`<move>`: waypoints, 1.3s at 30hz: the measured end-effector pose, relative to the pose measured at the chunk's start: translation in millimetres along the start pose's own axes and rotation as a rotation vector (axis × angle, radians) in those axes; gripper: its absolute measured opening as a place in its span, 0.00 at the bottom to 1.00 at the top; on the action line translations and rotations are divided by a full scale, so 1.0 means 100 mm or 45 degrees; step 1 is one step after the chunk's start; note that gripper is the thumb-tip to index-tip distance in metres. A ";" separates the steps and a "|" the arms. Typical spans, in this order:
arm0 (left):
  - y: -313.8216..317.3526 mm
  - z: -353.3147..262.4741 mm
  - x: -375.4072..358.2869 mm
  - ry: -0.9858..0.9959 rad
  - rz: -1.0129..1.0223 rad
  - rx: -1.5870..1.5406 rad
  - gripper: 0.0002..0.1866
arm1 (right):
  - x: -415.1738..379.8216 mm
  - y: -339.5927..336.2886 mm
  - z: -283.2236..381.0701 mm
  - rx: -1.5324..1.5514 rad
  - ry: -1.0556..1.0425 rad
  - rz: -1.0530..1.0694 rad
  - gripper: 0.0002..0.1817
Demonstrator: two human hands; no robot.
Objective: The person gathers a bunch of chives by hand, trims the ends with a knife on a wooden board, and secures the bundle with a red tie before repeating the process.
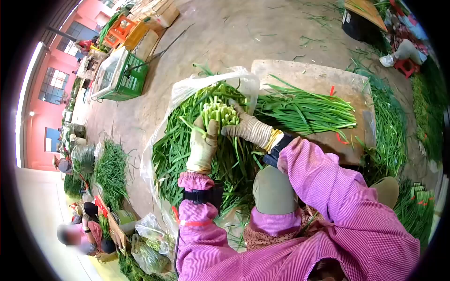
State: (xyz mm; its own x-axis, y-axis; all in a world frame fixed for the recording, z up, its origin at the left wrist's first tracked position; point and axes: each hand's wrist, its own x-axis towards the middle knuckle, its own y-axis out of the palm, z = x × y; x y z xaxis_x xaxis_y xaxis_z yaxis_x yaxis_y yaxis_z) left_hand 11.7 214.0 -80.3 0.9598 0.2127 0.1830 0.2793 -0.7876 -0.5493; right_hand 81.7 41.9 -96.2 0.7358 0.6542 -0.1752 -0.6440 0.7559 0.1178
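Note:
Both my hands wear pale work gloves and grip one bunch of garlic chives (219,111), its pale stem ends turned up toward me. My left hand (204,145) is closed on the bunch's left side, with a loose stalk lying over its fingers. From the right, my right hand (248,129) wraps the same bunch. Beneath them, a large clear plastic bag (180,91) stands open, heaped with loose garlic chives (173,140). The lower leaves of the held bunch merge with this heap, so its far end is hidden.
Right of the bag is a worn board (318,70) bearing another pile of chives (309,110) and red ties (332,90). More greens (389,136) lie beyond it. A green crate (131,77) stands upper left. Other people sit at far left (91,234) and upper right (405,51).

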 end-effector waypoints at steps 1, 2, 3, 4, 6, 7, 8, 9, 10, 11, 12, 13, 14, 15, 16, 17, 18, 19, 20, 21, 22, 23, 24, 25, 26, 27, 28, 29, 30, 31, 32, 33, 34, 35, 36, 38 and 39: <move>-0.01 -0.06 0.00 0.069 0.076 0.025 0.31 | 0.01 0.02 0.02 -0.001 0.002 0.006 0.69; 0.03 -0.05 -0.02 0.060 0.069 -0.116 0.28 | 0.02 0.03 0.05 -0.142 -0.048 0.083 0.66; 0.00 -0.03 -0.10 -0.096 0.063 -0.151 0.27 | 0.03 0.04 0.09 -0.283 -0.099 0.160 0.63; -0.02 -0.02 -0.21 -0.072 0.062 -0.211 0.27 | 0.00 0.10 0.11 -0.342 -0.291 0.159 0.59; -0.14 -0.18 -0.39 -0.184 0.156 -0.319 0.30 | -0.23 0.19 0.35 -0.891 -0.171 0.042 0.57; -0.13 -0.24 -0.47 -0.147 0.122 -0.403 0.31 | -0.29 0.25 0.36 -1.065 -0.185 -0.014 0.57; -0.14 -0.38 -0.55 -0.160 0.123 -0.465 0.31 | -0.31 0.30 0.36 -1.121 -0.189 -0.014 0.56; -0.16 -0.49 -0.61 -0.171 0.125 -0.527 0.32 | -0.32 0.35 0.33 -1.165 -0.440 -0.085 0.57; -0.15 -0.32 -0.65 -0.316 0.197 -0.762 0.34 | -0.37 0.38 0.31 -0.973 -0.420 -0.039 0.56; -0.17 -0.42 -0.69 -0.316 0.197 -0.761 0.34 | -0.43 0.41 0.33 -0.782 -0.398 0.005 0.56; -0.19 -0.60 -0.73 -0.334 0.207 -0.931 0.36 | -0.39 0.52 0.29 -0.585 -0.577 0.055 0.59; -0.20 -0.70 -0.78 -0.354 0.223 -1.103 0.38 | -0.50 0.51 0.21 -0.647 -0.587 -0.021 0.60; -0.22 -0.55 -0.86 -0.349 0.335 -0.849 0.40 | -0.52 0.52 0.18 -0.613 -0.676 0.013 0.58; -0.26 -0.53 -0.91 -0.483 0.284 -1.072 0.44 | -0.53 0.53 0.18 -0.579 -0.765 0.049 0.55; -0.29 -0.52 -0.95 -0.447 0.313 -1.028 0.38 | -0.54 0.54 0.18 -0.580 -0.761 0.042 0.55; -0.31 -0.56 -0.95 -0.411 0.341 -0.984 0.34 | -0.54 0.55 0.22 -0.593 -0.802 0.038 0.53; -0.34 -0.64 -0.94 -0.437 0.376 -0.896 0.36 | -0.54 0.56 0.25 -0.606 -0.845 0.036 0.50; -0.36 -0.67 -0.94 -0.436 0.376 -0.896 0.36 | -0.54 0.56 0.24 -0.606 -0.846 0.036 0.50; -0.38 -0.68 -0.95 -0.475 0.391 -0.860 0.38 | -0.55 0.55 0.25 -0.654 -0.829 0.038 0.47; -0.39 -0.70 -0.97 -0.515 0.410 -0.826 0.39 | -0.57 0.55 0.25 -0.702 -0.808 0.038 0.44; -0.41 -0.74 -0.99 -0.520 0.428 -0.880 0.41 | -0.60 0.57 0.26 -0.590 -0.733 0.083 0.41; -0.41 -0.71 -1.00 -0.550 0.456 -0.944 0.43 | -0.61 0.57 0.25 -0.561 -0.718 0.083 0.40; -0.43 -0.71 -1.03 -0.535 0.487 -1.019 0.45 | -0.62 0.59 0.23 -0.556 -0.725 0.052 0.38; -0.44 -0.72 -1.07 -0.521 0.514 -1.093 0.47 | -0.62 0.63 0.21 -0.549 -0.732 0.024 0.36; -0.45 -0.72 -1.10 -0.519 0.516 -1.095 0.47 | -0.65 0.66 0.24 -0.553 -0.731 0.022 0.36; -0.45 -0.70 -1.15 -0.452 0.466 -1.140 0.50 | -0.68 0.70 0.26 -0.548 -0.748 -0.026 0.34; -0.46 -0.69 -1.20 -0.385 0.414 -1.184 0.53 | -0.73 0.72 0.28 -0.542 -0.765 -0.074 0.32; -0.46 -0.72 -1.22 -0.386 0.394 -1.162 0.59 | -0.80 0.73 0.35 -0.529 -0.781 -0.028 0.31; -0.48 -0.77 -1.25 -0.337 0.361 -1.174 0.61 | -0.85 0.78 0.35 -0.558 -0.855 -0.070 0.31; -0.51 -0.84 -1.31 -0.298 0.329 -1.185 0.63 | -0.89 0.85 0.33 -0.584 -0.921 -0.112 0.31; -0.59 -0.86 -1.38 -0.360 0.320 -1.260 0.65 | -0.93 0.92 0.31 -0.620 -0.966 -0.112 0.32; -0.63 -0.83 -1.43 -0.325 0.337 -1.271 0.62 | -0.98 0.97 0.30 -0.640 -0.958 -0.111 0.32; -0.67 -0.84 -1.48 -0.373 0.274 -1.215 0.59 | -1.00 0.99 0.28 -0.663 -0.988 -0.128 0.32; -0.70 -0.86 -1.52 -0.421 0.208 -1.159 0.56 | -1.02 1.02 0.27 -0.685 -1.018 -0.143 0.31; -0.79 -0.78 -1.51 -0.668 0.101 -0.796 0.45 | -1.02 1.02 0.26 -0.653 -1.006 -0.132 0.31; -0.87 -0.67 -1.59 -0.517 -0.086 -0.897 0.42 | -0.98 1.00 0.23 -0.671 -0.948 -0.144 0.31; -0.99 -0.61 -1.59 -0.552 -0.165 -0.822 0.43 | -1.00 0.99 0.23 -0.673 -0.948 -0.146 0.31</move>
State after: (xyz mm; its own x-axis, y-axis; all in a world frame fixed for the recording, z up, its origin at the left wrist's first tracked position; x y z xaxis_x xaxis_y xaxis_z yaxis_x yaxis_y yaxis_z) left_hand -170.4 222.7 -5.1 0.8828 0.4280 -0.1937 0.4463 -0.8928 0.0610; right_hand -50.9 51.5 -44.5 0.6282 0.5624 0.5376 -0.4361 0.8268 -0.3553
